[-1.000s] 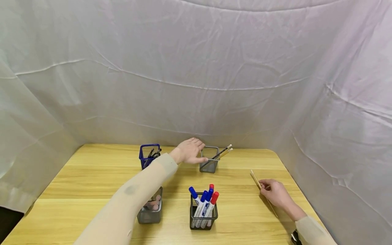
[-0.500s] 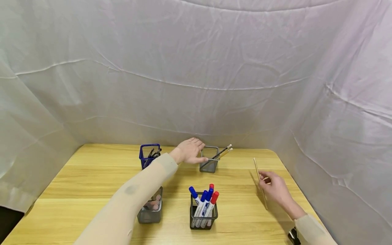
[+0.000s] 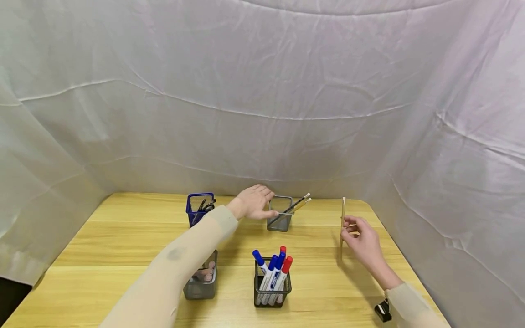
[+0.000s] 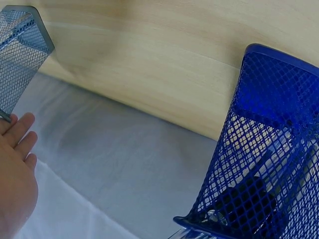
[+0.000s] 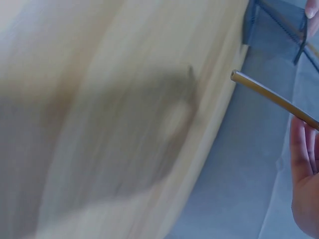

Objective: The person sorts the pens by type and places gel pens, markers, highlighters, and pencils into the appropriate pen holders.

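In the head view my right hand (image 3: 362, 238) pinches a yellow pencil (image 3: 342, 214) between thumb and fingers. The pencil stands nearly upright, its eraser end on top. Its blunt lower end (image 5: 244, 79) shows over the table in the right wrist view. My left hand (image 3: 254, 202) lies with fingers extended against the left side of a grey mesh pen holder (image 3: 280, 223) at the back. Its fingertips touch the rim in the left wrist view. Two pencils (image 3: 301, 203), one dark and one yellow, lean to the right inside that holder.
A blue mesh holder (image 3: 188, 205) with black-handled items stands back left. A black mesh holder (image 3: 273, 292) with blue- and red-capped markers is in front. A grey holder (image 3: 201, 291) sits partly behind the left forearm. A small black object (image 3: 383, 310) lies by the right sleeve.
My right hand has moved away from me and a little left, lifting the pencil and turning it from slanted to nearly upright. The left hand has stayed at the grey holder.
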`<act>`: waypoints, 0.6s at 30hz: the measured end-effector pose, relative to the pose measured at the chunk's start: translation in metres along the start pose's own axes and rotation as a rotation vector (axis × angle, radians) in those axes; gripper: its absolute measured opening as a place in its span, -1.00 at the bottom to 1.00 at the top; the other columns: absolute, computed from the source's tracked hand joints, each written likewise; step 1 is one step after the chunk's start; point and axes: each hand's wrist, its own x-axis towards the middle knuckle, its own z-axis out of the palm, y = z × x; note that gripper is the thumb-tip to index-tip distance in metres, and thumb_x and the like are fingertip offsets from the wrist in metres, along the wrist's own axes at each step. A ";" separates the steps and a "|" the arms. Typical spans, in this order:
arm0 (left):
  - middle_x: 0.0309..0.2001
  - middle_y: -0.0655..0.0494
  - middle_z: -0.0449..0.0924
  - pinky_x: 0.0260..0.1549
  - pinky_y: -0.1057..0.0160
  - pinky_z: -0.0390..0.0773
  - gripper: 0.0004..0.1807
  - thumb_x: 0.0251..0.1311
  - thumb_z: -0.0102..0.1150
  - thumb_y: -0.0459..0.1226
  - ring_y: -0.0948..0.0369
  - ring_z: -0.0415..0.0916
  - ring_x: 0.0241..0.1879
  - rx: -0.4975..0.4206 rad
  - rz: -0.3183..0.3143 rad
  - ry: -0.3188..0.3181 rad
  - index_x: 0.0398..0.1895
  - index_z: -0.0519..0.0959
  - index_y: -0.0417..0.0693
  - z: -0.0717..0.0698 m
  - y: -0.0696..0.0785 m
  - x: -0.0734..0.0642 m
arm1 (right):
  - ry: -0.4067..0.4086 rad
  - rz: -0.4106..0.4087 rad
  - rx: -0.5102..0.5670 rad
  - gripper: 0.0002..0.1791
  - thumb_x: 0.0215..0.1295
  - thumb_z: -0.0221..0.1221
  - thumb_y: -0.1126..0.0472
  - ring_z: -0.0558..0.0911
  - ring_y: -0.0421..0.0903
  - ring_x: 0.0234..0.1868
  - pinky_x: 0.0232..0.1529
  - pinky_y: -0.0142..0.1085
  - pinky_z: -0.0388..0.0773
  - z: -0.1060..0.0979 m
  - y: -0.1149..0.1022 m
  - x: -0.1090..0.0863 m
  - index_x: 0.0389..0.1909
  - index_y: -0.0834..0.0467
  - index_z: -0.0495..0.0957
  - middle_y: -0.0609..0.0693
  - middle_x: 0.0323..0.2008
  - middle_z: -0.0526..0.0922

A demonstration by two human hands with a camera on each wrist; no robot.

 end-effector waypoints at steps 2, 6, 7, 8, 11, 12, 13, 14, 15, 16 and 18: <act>0.56 -0.09 0.26 0.61 0.09 0.02 -0.06 0.50 -0.33 0.37 0.01 0.12 0.58 -0.002 -0.001 -0.002 0.61 0.22 -0.15 0.000 0.000 0.000 | 0.015 0.004 0.030 -0.65 0.22 0.24 0.55 0.61 -0.38 -0.25 -0.25 -0.65 0.60 0.003 -0.005 0.002 0.05 0.37 0.61 0.17 -0.18 0.69; 0.57 -0.10 0.25 0.61 0.08 0.01 -0.06 0.50 -0.32 0.36 0.00 0.11 0.59 -0.011 0.001 -0.009 0.61 0.21 -0.17 0.000 0.000 0.000 | 0.040 0.008 0.108 -0.66 0.21 0.24 0.57 0.61 -0.41 -0.25 -0.26 -0.63 0.63 0.009 -0.016 0.005 0.03 0.40 0.59 0.22 -0.18 0.68; 0.57 -0.10 0.25 0.61 0.08 0.01 -0.06 0.50 -0.32 0.36 0.00 0.11 0.59 -0.012 0.000 -0.010 0.61 0.21 -0.17 0.000 0.000 0.000 | 0.045 0.009 0.124 -0.66 0.21 0.23 0.58 0.61 -0.42 -0.25 -0.26 -0.63 0.63 0.010 -0.019 0.006 0.03 0.41 0.59 0.23 -0.18 0.68; 0.57 -0.10 0.24 0.61 0.08 0.00 -0.05 0.50 -0.33 0.36 0.00 0.10 0.59 -0.013 0.000 -0.012 0.61 0.21 -0.17 0.000 0.000 0.000 | 0.051 0.010 0.140 -0.67 0.22 0.23 0.57 0.61 -0.43 -0.25 -0.26 -0.62 0.64 0.012 -0.021 0.006 0.02 0.41 0.59 0.24 -0.18 0.68; 0.58 -0.10 0.23 0.61 0.09 -0.01 -0.06 0.50 -0.33 0.36 0.00 0.10 0.59 -0.013 -0.002 -0.015 0.62 0.21 -0.17 0.000 0.000 -0.002 | 0.067 0.005 0.178 -0.71 0.26 0.24 0.55 0.61 -0.44 -0.24 -0.26 -0.61 0.65 0.016 -0.030 0.008 0.01 0.41 0.58 0.26 -0.18 0.68; 0.58 -0.10 0.23 0.61 0.09 0.00 -0.06 0.51 -0.32 0.35 0.00 0.10 0.59 -0.012 -0.003 -0.014 0.62 0.21 -0.17 -0.001 0.000 -0.002 | 0.073 0.004 0.196 -0.73 0.28 0.24 0.54 0.62 -0.44 -0.24 -0.27 -0.60 0.65 0.018 -0.033 0.009 0.00 0.41 0.58 0.27 -0.18 0.68; 0.58 -0.10 0.23 0.61 0.09 -0.01 -0.06 0.51 -0.33 0.35 0.00 0.09 0.59 -0.011 -0.004 -0.017 0.62 0.20 -0.17 -0.001 0.000 -0.003 | 0.080 0.005 0.213 -0.74 0.30 0.24 0.54 0.63 -0.44 -0.23 -0.27 -0.60 0.66 0.020 -0.036 0.010 -0.01 0.41 0.57 0.26 -0.19 0.68; 0.58 -0.10 0.22 0.61 0.09 -0.02 -0.06 0.51 -0.33 0.35 0.00 0.09 0.60 -0.013 -0.004 -0.020 0.62 0.19 -0.17 -0.001 -0.001 -0.003 | 0.086 0.004 0.235 -0.76 0.31 0.25 0.54 0.63 -0.43 -0.23 -0.27 -0.58 0.67 0.021 -0.038 0.011 -0.01 0.43 0.56 0.28 -0.19 0.67; 0.59 -0.10 0.21 0.61 0.09 -0.02 -0.06 0.51 -0.34 0.35 0.00 0.08 0.60 -0.014 -0.005 -0.022 0.62 0.19 -0.17 -0.001 -0.001 -0.004 | 0.093 0.001 0.256 -0.77 0.32 0.25 0.54 0.64 -0.43 -0.23 -0.28 -0.57 0.67 0.023 -0.041 0.012 -0.02 0.44 0.56 0.28 -0.19 0.67; 0.59 -0.10 0.21 0.62 0.10 -0.03 -0.06 0.52 -0.35 0.35 0.00 0.08 0.60 -0.014 -0.006 -0.025 0.63 0.18 -0.17 -0.001 -0.001 -0.004 | 0.099 0.001 0.281 -0.78 0.33 0.24 0.55 0.64 -0.42 -0.24 -0.28 -0.56 0.68 0.025 -0.043 0.013 -0.03 0.45 0.55 0.29 -0.20 0.66; 0.59 -0.10 0.20 0.62 0.09 -0.04 -0.06 0.52 -0.35 0.35 0.00 0.07 0.60 -0.019 -0.008 -0.026 0.63 0.17 -0.17 -0.001 -0.002 -0.004 | 0.115 -0.001 0.327 -0.78 0.33 0.23 0.57 0.65 -0.40 -0.25 -0.29 -0.55 0.69 0.028 -0.048 0.015 -0.04 0.49 0.54 0.32 -0.22 0.65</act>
